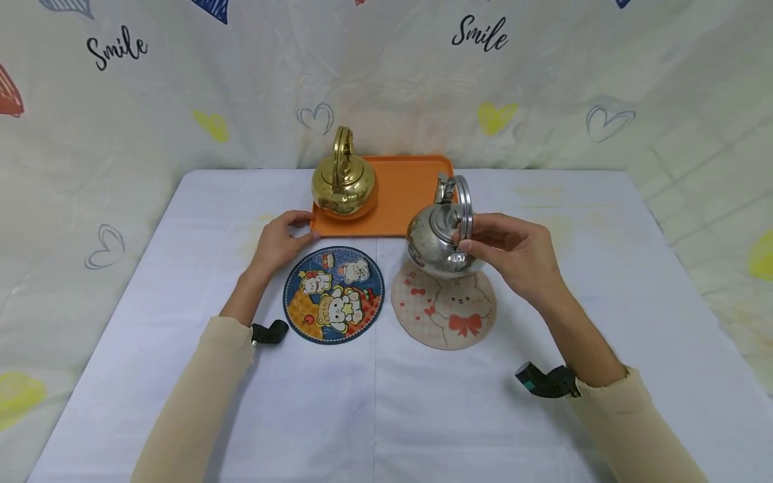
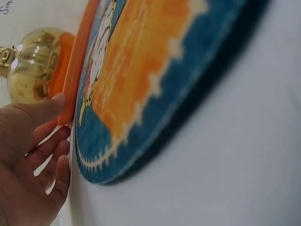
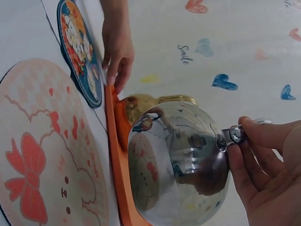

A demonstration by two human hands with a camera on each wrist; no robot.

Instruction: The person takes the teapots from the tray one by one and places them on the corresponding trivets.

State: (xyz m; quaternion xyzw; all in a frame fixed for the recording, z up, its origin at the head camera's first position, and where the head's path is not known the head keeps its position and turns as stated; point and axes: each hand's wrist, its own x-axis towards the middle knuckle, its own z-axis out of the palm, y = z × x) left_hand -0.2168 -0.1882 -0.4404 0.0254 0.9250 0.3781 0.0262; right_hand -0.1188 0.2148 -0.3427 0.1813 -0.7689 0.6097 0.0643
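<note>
My right hand (image 1: 513,251) pinches the handle of a shiny silver kettle (image 1: 437,241) near its base. The kettle is held up between the orange tray and the pink round mat (image 1: 443,315), which has a cartoon animal with a red bow; in the right wrist view, the mat reflects in its body (image 3: 178,165). At the near left corner of the orange tray (image 1: 410,194), my left hand (image 1: 280,238) grips the rim with its thumb on the edge. A gold kettle (image 1: 344,184) stands upright on the tray's left end.
A blue-edged round mat (image 1: 334,295) with cartoon bears lies left of the pink one, just in front of the tray. A white cloth (image 1: 338,409) covers the table. Behind it hangs a printed curtain (image 1: 398,74) with hearts and lettering.
</note>
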